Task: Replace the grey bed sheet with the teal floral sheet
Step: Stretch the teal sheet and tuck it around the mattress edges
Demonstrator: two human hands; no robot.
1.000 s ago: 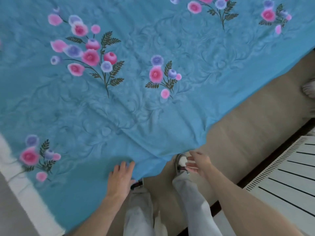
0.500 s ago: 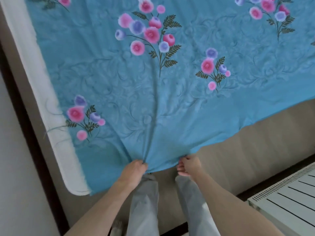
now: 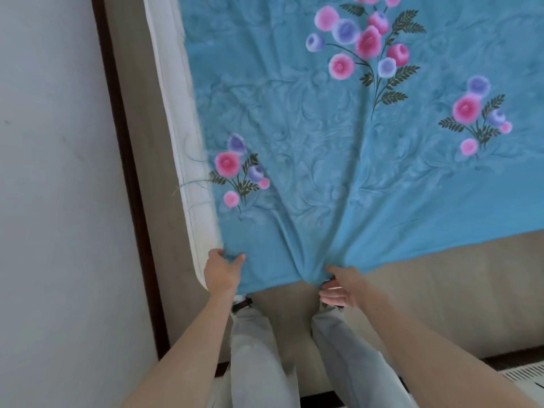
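Teal cloth with a faint swirled pattern and printed sprays of pink and violet round blossoms on dark fern-like leaves, the floral sheet [image 3: 338, 160] lies spread over the bed and fills most of the view. Its near hem hangs over the bed's edge, and soft creases fan up into the fabric from the point where the right hand [image 3: 343, 285] pinches a gathered bunch of that hem between thumb and curled fingers. The left hand [image 3: 222, 270] is at the sheet's near left corner, thumb and fingers spread and bent onto the cloth where it meets the mattress [image 3: 188, 160]; whether it actually grips the fabric cannot be told. That mattress shows as a white, stitched, rounded strip along the sheet's left side, with a few loose threads straying over it. Beige, smooth-faced bed frame [image 3: 441, 298] runs below the hem and up the left, edged by a dark band against a pale wall [image 3: 53, 201]. Light grey trouser legs [image 3: 256, 357] stand between the bare forearms.
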